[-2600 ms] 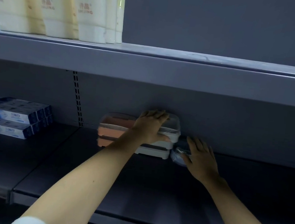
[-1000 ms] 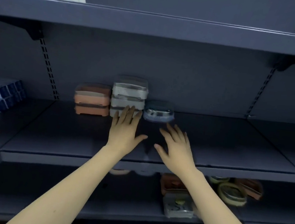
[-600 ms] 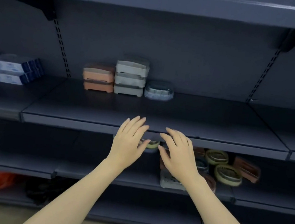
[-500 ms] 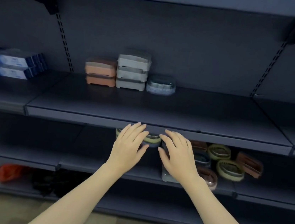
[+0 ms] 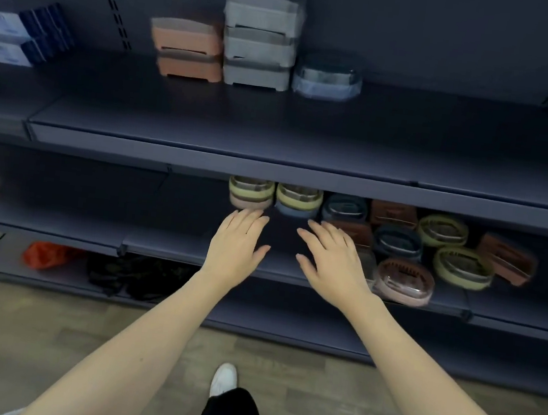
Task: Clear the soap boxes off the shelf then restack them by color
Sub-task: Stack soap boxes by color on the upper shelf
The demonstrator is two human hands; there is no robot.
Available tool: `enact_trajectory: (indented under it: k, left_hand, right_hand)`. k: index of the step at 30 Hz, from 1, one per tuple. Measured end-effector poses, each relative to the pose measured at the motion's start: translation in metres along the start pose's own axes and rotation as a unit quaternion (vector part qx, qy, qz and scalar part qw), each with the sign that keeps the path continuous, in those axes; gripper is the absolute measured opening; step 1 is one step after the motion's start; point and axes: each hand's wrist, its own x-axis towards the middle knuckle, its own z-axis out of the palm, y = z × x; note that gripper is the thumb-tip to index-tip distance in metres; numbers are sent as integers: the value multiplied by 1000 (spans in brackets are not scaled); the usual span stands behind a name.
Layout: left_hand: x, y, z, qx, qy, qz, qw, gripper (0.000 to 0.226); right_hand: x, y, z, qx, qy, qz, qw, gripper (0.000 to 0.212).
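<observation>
On the upper shelf [image 5: 271,164] stand a stack of two orange soap boxes [image 5: 187,48], a stack of three grey soap boxes [image 5: 260,42] and one blue oval soap box [image 5: 328,77]. The lower shelf [image 5: 174,247] holds several loose soap boxes: yellow-green ovals [image 5: 463,267], dark blue ovals [image 5: 397,243], brown rectangles [image 5: 504,258] and a pink oval [image 5: 403,282]. My left hand [image 5: 235,247] and my right hand [image 5: 335,259] hover palm-down over the lower shelf, fingers spread, holding nothing. Just beyond the fingertips sit a yellow-over-pink pair [image 5: 250,192] and a yellow-over-blue pair [image 5: 297,200].
Blue-and-white cartons [image 5: 14,34] are stacked at the upper shelf's left end. The bottom shelf holds an orange bag [image 5: 44,253] and a black bundle [image 5: 139,277]. My white shoe [image 5: 224,378] and dark trouser leg stand on the wooden floor.
My view has tilted downward. Both hands dropped from the upper shelf's stacks, past its front edge, down to the lower shelf; they stay empty.
</observation>
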Motion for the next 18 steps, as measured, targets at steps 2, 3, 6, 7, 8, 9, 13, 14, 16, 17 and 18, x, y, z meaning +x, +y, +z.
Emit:
enact_trajectory:
  k: [2, 3, 6, 7, 8, 9, 13, 14, 16, 17, 18]
  left_hand:
    - [3, -8, 21, 8, -17, -11, 1000, 58]
    - [5, -13, 32, 11, -22, -18, 1000, 60]
    - [13, -28, 67, 13, -37, -48, 998, 66]
    - [17, -34, 79, 16, -41, -56, 997, 68]
    - [21, -41, 91, 21, -47, -60, 997, 70]
    - [27, -47, 102, 26, -49, -61, 997, 72]
    - [52, -71, 143, 63, -51, -82, 993, 85]
    - [59, -79, 155, 69, -50, -87, 993, 86]
    - [73, -94, 173, 68, -39, -94, 992, 90]
    - [79, -101, 181, 63, -33, -96, 993, 91]
    - [84, -108, 188, 59, -28, -95, 993, 91]
  right_hand:
    - [6, 7, 19, -5, -13, 1, 1000, 45]
    - [10, 10, 29, -9, -17, 2, 1000, 46]
    - [24, 20, 60, -8, -24, 10, 1000, 48]
    - [30, 24, 71, -9, -25, 13, 1000, 49]
    - [36, 28, 81, -12, -28, 13, 999, 49]
    - [44, 33, 91, -17, -30, 9, 999, 49]
    - [77, 54, 133, -44, -52, -2, 998, 56]
    - [84, 61, 145, -46, -55, -2, 997, 58]
    - [98, 71, 164, -49, -48, -4, 998, 59]
    - [105, 75, 173, -48, -42, -7, 998, 59]
    - [111, 78, 180, -52, -31, -12, 998, 59]
